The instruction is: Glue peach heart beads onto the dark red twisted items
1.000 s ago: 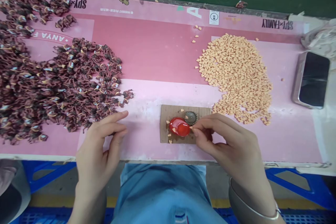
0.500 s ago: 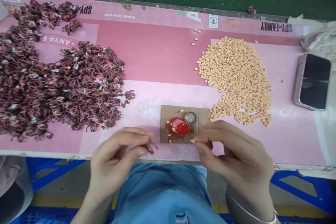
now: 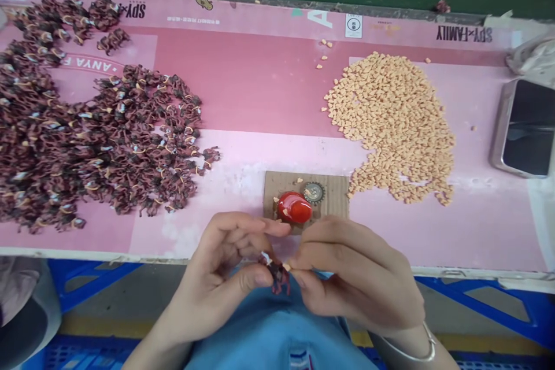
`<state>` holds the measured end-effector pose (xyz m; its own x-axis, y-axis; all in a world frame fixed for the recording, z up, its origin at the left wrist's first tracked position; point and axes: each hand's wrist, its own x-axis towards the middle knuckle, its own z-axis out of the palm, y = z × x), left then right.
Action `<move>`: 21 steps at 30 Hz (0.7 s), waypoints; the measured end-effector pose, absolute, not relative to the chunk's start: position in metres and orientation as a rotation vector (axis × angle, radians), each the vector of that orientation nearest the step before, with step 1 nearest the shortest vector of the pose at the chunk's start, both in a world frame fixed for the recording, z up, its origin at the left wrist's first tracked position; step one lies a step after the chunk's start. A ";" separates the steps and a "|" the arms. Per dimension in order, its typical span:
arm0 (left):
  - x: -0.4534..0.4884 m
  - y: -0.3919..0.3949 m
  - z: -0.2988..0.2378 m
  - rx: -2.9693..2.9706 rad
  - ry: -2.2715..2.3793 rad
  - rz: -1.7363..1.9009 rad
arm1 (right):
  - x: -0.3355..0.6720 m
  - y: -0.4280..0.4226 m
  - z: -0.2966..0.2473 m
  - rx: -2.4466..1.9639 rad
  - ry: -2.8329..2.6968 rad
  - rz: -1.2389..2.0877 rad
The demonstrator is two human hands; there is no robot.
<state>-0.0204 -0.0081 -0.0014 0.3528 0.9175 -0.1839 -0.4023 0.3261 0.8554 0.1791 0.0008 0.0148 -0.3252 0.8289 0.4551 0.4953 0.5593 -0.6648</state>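
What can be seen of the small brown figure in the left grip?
The small brown figure looks plastic, with a white patch and thin reddish limbs pointing toward the wearer. The left grip pinches it before the wearer's blue clothing. The right grip holds a pale yellow piece beside it; contact is unclear.

The bare left hand (image 3: 225, 283), in a pinch (its far finger (image 3: 277, 228) stretched right), sits just beside the bare right hand (image 3: 355, 272), also pinching.
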 end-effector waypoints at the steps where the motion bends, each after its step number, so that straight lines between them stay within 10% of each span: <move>1: -0.020 -0.008 -0.001 0.800 0.763 0.989 | 0.179 0.001 0.015 -1.067 -1.993 0.522; 21: -0.014 -0.009 0.006 0.744 0.724 0.953 | 0.189 -0.006 0.020 -1.139 -2.093 0.515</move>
<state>-0.0141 -0.0093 0.0060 0.3947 0.8950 -0.2078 -0.4399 0.3826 0.8125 0.1888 -0.0058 0.0195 -0.3779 0.8435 0.3817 0.5700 0.5369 -0.6220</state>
